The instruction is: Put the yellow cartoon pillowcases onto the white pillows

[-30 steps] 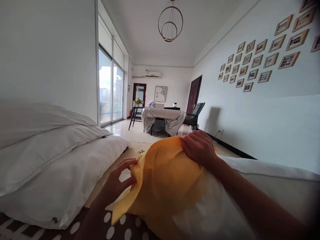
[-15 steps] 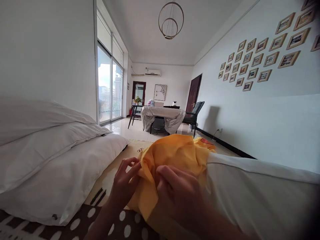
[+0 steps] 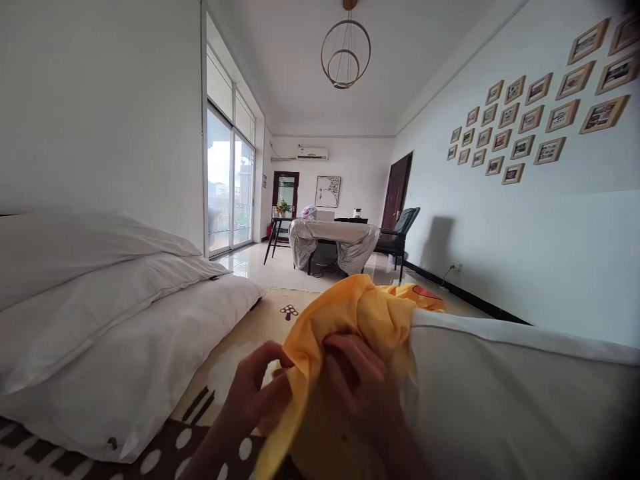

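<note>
A yellow pillowcase point(image 3: 345, 307) lies bunched against the end of a white pillow point(image 3: 500, 393) at the right. Its left edge is pinched between the thumb and fingers of my left hand point(image 3: 260, 387), with a fold hanging down towards me. My right hand point(image 3: 363, 377) has its curled fingers closed on the gathered cloth, close to the pillow's end. A red patch shows on the far part of the yellow fabric. How much of the pillow is inside the cloth is hidden by the folds.
Several white pillows point(image 3: 125, 360) are stacked at the left. Beneath is a cream and brown patterned mat point(image 3: 220, 353). Farther off stand a covered table point(image 3: 335, 230), a dark chair point(image 3: 397, 233) and a plant on a stand point(image 3: 283, 208).
My left hand has drawn the pillowcase edge down and slightly right, opening a fold. My right hand has shifted a little within the cloth. The view has tilted slightly up and left.
</note>
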A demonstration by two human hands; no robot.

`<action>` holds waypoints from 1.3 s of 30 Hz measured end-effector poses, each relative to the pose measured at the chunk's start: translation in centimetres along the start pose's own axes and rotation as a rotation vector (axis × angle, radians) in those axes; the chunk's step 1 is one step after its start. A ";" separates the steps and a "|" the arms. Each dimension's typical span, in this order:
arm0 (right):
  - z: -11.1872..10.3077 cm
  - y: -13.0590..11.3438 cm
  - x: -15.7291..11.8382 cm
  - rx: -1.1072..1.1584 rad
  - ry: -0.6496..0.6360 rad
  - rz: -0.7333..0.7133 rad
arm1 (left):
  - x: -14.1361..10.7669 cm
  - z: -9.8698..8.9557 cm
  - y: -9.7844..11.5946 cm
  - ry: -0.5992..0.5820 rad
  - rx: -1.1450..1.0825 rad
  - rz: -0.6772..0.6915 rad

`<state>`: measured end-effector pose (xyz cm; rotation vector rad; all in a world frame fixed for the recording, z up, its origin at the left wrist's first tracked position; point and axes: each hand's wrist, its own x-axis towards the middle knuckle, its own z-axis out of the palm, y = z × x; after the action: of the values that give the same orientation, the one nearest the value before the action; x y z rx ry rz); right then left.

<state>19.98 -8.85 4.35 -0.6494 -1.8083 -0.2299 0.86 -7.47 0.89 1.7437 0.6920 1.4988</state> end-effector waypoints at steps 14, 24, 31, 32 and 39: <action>0.2 -1.5 -1.7 0.055 -0.187 -0.128 | -0.8 -0.1 4.3 -0.249 0.346 0.232; 1.8 -0.8 -2.5 0.060 -0.040 -0.159 | -0.9 -0.4 3.9 -0.266 0.467 0.227; 1.3 -0.4 -2.1 -0.074 -0.151 -0.221 | -1.1 -1.9 3.6 -0.113 0.325 0.211; 1.3 -0.4 -2.2 -0.095 -0.157 -0.228 | -1.0 -1.8 3.4 -0.063 0.316 0.223; 1.6 0.0 -2.3 -0.123 -0.213 -0.225 | 0.0 0.6 1.5 0.166 0.432 0.346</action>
<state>19.16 -8.83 1.68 -0.5718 -2.0869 -0.4398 1.34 -8.51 2.06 2.1643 0.8826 1.8460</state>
